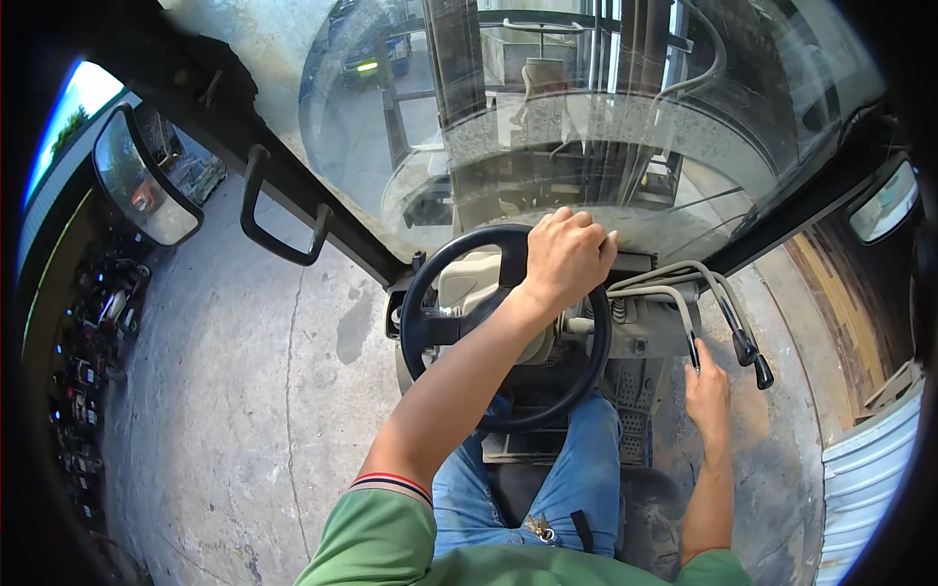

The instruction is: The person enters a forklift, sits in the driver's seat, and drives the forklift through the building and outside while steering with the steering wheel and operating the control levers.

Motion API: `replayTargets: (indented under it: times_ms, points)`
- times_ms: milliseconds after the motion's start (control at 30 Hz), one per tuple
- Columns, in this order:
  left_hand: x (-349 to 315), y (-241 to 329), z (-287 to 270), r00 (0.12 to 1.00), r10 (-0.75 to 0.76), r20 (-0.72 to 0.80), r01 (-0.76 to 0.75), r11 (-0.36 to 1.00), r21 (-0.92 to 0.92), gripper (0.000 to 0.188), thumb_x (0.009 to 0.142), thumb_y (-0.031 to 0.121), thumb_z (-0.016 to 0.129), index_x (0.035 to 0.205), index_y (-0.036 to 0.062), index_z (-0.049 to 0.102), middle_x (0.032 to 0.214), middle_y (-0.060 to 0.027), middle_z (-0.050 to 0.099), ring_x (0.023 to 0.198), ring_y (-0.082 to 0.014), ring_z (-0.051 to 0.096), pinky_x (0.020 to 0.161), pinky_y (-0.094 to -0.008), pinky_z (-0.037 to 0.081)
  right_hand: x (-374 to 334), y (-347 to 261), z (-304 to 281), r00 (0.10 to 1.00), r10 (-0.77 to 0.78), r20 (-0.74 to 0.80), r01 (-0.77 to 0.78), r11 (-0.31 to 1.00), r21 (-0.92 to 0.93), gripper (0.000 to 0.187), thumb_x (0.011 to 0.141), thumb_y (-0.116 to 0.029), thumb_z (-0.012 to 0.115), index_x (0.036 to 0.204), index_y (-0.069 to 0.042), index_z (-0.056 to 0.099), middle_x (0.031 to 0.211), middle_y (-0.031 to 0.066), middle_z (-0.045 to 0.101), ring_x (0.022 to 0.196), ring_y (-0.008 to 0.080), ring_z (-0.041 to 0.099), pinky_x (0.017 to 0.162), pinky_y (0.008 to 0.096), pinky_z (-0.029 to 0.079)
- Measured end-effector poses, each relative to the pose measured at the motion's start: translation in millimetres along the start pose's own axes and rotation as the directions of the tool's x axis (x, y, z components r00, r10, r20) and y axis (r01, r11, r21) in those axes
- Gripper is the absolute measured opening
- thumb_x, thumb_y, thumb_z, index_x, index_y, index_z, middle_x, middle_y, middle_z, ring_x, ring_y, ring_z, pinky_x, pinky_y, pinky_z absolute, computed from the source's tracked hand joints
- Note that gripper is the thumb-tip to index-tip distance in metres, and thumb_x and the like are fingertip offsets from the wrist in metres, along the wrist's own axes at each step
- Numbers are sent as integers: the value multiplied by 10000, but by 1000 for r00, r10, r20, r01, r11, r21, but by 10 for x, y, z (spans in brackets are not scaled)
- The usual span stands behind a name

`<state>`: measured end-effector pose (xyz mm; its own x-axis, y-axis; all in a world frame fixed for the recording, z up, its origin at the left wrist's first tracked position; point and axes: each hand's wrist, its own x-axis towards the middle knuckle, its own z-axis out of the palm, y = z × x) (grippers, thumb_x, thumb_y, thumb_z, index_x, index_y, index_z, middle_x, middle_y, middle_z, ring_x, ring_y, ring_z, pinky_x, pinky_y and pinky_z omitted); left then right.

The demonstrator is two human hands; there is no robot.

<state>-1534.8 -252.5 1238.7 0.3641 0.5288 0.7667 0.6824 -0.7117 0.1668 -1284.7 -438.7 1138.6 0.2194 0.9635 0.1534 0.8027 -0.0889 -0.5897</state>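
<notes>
My left hand [567, 256] is closed over the upper right of a black steering wheel [411, 317], the forearm reaching across the wheel. Its fingers curl out of sight, so whether it grips the rim or a knob there is hidden. To the right, my right hand [707, 398] is closed around the black grip of the nearest control lever [683, 308], fingertips on the handle. Beside it, two more bent levers end in a black knob [745, 348] and another black knob [764, 373]; neither is touched.
Past the curved windshield [469, 166] rises a forklift mast [455, 63]. A grab handle [251, 200] and side mirror [147, 181] are at the left. Parked motorbikes [93, 381] line the far left of the concrete floor [225, 391]. Corrugated metal [870, 479] stands at the right.
</notes>
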Motion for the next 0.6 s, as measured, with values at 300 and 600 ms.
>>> replayTargets:
  times_ms: [300,600]
  points:
    - [14,68,-359,992,-114,51,108,988,115,335,890,296,715,647,66,686,706,-63,640,762,-293,648,660,-422,538,-294,-24,-268,998,63,28,-65,996,62,471,928,-87,624,1371,56,548,1192,324,660,1113,481,636,949,489,505]
    - [-401,-336,-1383,932,-352,-87,362,913,190,411,938,286,693,664,-2,589,700,-151,576,713,-368,583,631,-468,438,-363,100,-479,999,47,2,-47,998,32,509,910,-169,658,1371,19,552,1037,312,692,1004,493,655,876,536,513]
